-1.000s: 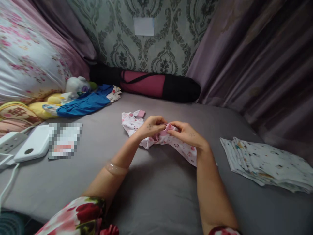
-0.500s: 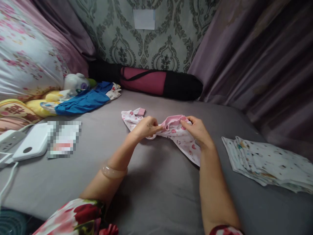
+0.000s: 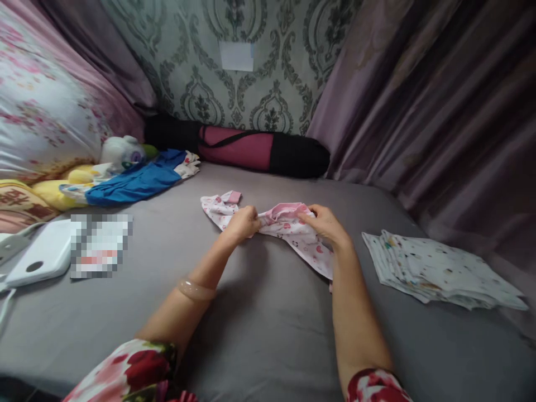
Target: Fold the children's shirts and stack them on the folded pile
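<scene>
A small white garment with pink and red prints and a pink band (image 3: pixel 288 226) stretches between my two hands above the grey sheet. My left hand (image 3: pixel 244 223) is closed on it at the left end of the pink band. At the band's right end, my right hand (image 3: pixel 329 224) pinches the cloth between thumb and fingers. One leg or sleeve with a pink cuff lies on the sheet beyond my left hand. Another part hangs down beside my right wrist, partly hidden by the forearm.
Folded white printed cloths (image 3: pixel 444 268) lie at the right. A black and maroon long bag (image 3: pixel 238 148) rests along the wall. Blue clothing (image 3: pixel 134 181), a plush toy (image 3: pixel 121 151), a white box-shaped device (image 3: pixel 46 251) and a blurred packet (image 3: pixel 103 245) are at the left.
The view has tilted slightly up and to the right. My left fingers are curled more tightly round the cloth, while my right hand keeps its pinch.
</scene>
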`<action>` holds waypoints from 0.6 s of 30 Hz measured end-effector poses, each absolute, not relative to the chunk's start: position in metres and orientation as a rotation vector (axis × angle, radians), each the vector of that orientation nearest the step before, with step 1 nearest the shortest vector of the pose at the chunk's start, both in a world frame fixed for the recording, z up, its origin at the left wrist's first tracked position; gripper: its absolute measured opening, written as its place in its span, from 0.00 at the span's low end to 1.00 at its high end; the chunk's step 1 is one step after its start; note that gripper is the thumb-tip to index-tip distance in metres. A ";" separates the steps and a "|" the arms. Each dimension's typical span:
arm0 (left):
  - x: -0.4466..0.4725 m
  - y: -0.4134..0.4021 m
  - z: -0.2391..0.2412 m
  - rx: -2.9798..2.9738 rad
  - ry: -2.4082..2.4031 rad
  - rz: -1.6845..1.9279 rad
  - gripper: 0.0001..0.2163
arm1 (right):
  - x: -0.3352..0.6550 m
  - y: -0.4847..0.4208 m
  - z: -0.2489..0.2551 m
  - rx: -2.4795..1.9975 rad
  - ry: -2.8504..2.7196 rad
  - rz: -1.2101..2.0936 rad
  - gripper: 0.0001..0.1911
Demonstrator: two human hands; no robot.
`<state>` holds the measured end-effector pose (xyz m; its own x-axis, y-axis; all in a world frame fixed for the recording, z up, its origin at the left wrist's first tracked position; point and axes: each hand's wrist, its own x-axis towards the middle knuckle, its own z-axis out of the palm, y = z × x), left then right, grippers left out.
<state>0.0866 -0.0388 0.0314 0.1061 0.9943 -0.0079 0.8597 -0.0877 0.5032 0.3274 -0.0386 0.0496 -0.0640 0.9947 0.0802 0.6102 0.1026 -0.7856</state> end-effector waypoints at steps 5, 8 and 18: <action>0.057 -0.033 0.051 1.648 1.726 0.754 0.10 | 0.335 -0.049 0.060 -1.397 -1.787 1.062 0.20; 0.037 -0.034 0.077 1.645 1.622 0.948 0.11 | 0.329 -0.056 0.075 -1.384 -1.803 1.048 0.19; -0.011 -0.064 0.204 2.205 1.154 0.924 0.13 | 0.324 -0.079 0.192 -1.294 -2.169 0.924 0.20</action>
